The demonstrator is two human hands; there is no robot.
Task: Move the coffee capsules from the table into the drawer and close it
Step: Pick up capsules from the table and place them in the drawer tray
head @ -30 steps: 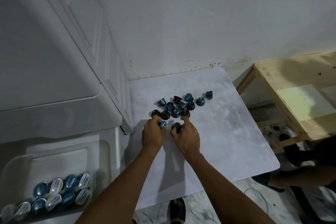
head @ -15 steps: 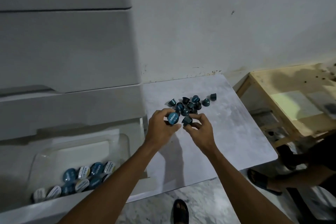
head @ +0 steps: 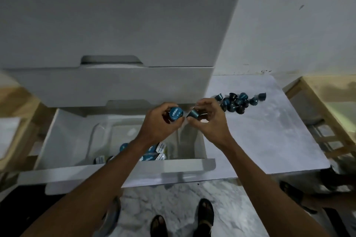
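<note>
My left hand (head: 159, 124) holds a blue coffee capsule (head: 175, 114) with its printed lid facing up. My right hand (head: 209, 121) grips a dark teal capsule (head: 193, 114) on its side. Both hands hover above the open white drawer (head: 123, 166), over its back right part. Inside the drawer a clear plastic tray (head: 100, 131) holds several blue and white-lidded capsules (head: 154, 153), partly hidden by my left forearm. A cluster of several dark capsules (head: 238, 103) lies on the white marbled table (head: 269, 140) to the right of my hands.
Closed white drawers (head: 115, 34) of the cabinet rise behind the open one. A wooden shelf unit (head: 327, 111) stands right of the table, another wooden piece at far left. My sandalled feet (head: 206, 215) are on the marbled floor below. The white wall is behind the table.
Both hands lifted a capsule each off the table pile and carried them left, from over the table to above the open drawer. The view swung left, showing the whole drawer.
</note>
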